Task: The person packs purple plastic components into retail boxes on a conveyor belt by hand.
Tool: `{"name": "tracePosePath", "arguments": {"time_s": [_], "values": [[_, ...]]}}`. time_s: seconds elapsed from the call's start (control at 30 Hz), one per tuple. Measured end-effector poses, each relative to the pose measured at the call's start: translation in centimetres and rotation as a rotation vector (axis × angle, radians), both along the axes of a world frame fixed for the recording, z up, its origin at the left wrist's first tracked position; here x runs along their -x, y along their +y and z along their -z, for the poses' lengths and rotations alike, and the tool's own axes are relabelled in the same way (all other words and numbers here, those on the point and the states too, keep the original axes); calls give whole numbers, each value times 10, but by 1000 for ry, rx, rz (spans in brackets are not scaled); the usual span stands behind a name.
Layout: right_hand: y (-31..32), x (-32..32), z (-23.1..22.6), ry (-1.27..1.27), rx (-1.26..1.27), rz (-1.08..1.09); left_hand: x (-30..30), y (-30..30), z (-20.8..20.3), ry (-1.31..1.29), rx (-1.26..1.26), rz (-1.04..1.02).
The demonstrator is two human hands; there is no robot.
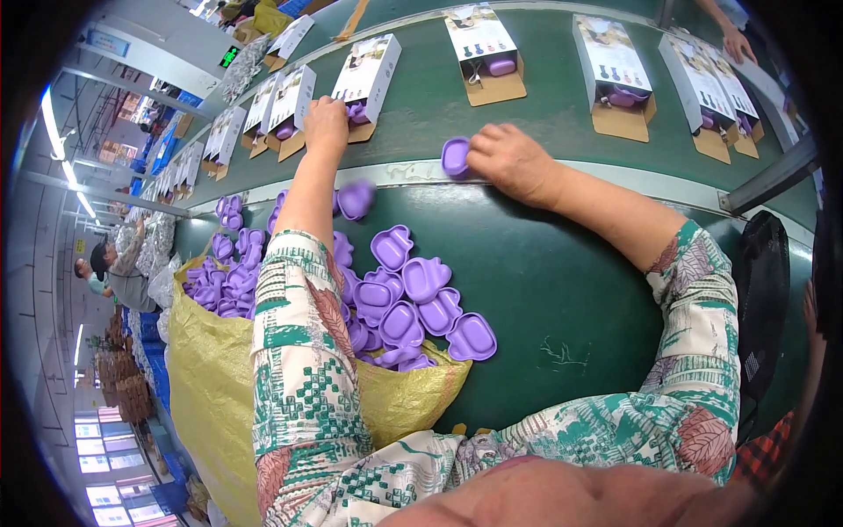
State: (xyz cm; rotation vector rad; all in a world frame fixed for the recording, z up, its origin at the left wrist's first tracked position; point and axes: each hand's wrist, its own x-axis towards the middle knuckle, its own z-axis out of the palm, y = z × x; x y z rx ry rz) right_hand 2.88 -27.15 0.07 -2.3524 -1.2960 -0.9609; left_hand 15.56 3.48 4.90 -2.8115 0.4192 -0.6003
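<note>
My left hand (327, 121) reaches far out to an open white carton (369, 75) on the green conveyor belt (544, 132), fingers at a purple piece inside its flap. My right hand (509, 158) rests at the belt's near rail, pinching a small purple plastic tray (455, 156). A heap of purple trays (404, 307) spills from a yellow sack (211, 386) onto the green table below my arms. One purple tray (356, 199) is blurred beside my left forearm.
Several open cartons, each with a purple piece on its brown flap (496, 83), ride the belt. Another person's hand (736, 42) shows at the top right. A worker (118, 268) sits at the far left. A black fan (762, 290) stands to my right.
</note>
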Motion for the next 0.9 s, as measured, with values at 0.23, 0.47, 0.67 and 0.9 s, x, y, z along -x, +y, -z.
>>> {"name": "tracePosePath", "arguments": {"time_s": [0.23, 0.47, 0.67, 0.9], "values": [[-51, -46, -18, -136, -100, 360, -4, -50, 10, -97, -11, -74], [-90, -88, 1, -15, -95, 787, 22, -86, 0, -73, 23, 35], [-108, -85, -6, 50, -197, 974, 88, -33, -18, 4, 112, 193], [-4, -28, -6, -35, -190, 244, 144, 70, -26, 305, 66, -51]]}}
